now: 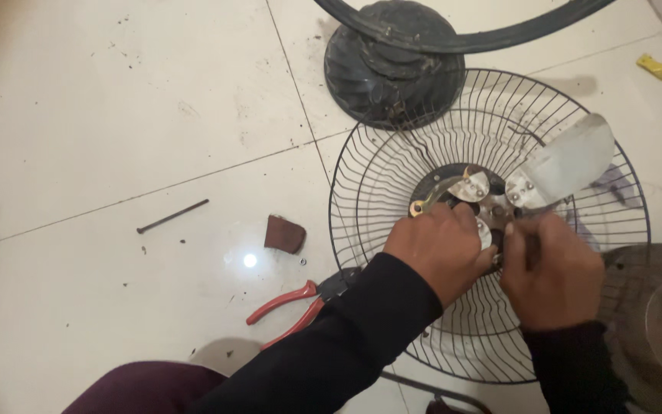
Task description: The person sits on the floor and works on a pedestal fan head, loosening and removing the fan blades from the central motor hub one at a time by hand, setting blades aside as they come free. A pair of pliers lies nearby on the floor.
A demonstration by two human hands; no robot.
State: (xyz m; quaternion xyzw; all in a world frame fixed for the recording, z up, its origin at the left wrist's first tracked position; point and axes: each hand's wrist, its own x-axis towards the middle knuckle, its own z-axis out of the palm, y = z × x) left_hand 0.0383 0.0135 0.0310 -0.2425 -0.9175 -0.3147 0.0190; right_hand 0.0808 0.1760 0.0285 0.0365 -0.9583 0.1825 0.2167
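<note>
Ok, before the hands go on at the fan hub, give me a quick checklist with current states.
1. Left hand on the hub: ok, it touches it.
2. Right hand closed on a tool handle: ok, tool type cannot tell.
3. Metal blade attached at hub: ok.
4. Wire grille flat on the floor: ok.
5. Red-handled pliers within reach: ok, near the left sleeve.
6. Fasteners tight: cannot tell.

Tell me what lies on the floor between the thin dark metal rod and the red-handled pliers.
In the head view, a small brown wedge-shaped piece lies on the white tiled floor between the thin dark metal rod and the red-handled pliers.
</note>
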